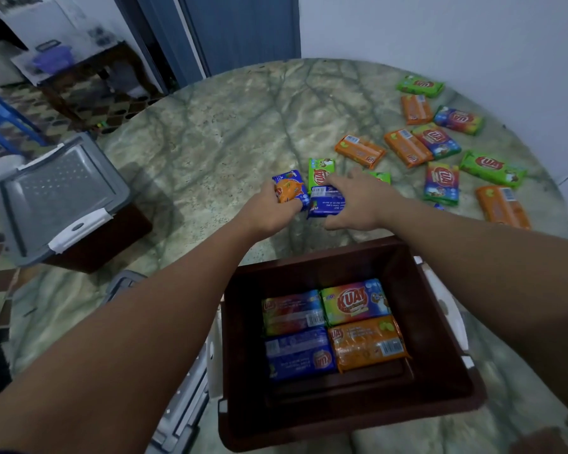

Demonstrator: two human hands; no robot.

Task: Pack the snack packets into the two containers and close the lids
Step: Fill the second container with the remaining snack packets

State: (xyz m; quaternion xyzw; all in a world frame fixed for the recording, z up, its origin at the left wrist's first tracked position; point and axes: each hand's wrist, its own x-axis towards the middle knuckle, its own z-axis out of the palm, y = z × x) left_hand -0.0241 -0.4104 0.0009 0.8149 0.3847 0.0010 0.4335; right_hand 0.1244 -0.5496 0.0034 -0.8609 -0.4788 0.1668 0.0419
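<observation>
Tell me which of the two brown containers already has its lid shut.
The container at the left table edge: its grey lid sits closed on top. The near container stands open, four packets visible inside.

Both arms outstretched; left hand [269,209] gripping, right hand [358,201] curled, palm down.

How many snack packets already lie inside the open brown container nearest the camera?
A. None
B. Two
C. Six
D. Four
D: the open brown container holds four packets in a two-by-two block: a multicoloured one, a green and rainbow one, a blue one and an orange one.
</observation>
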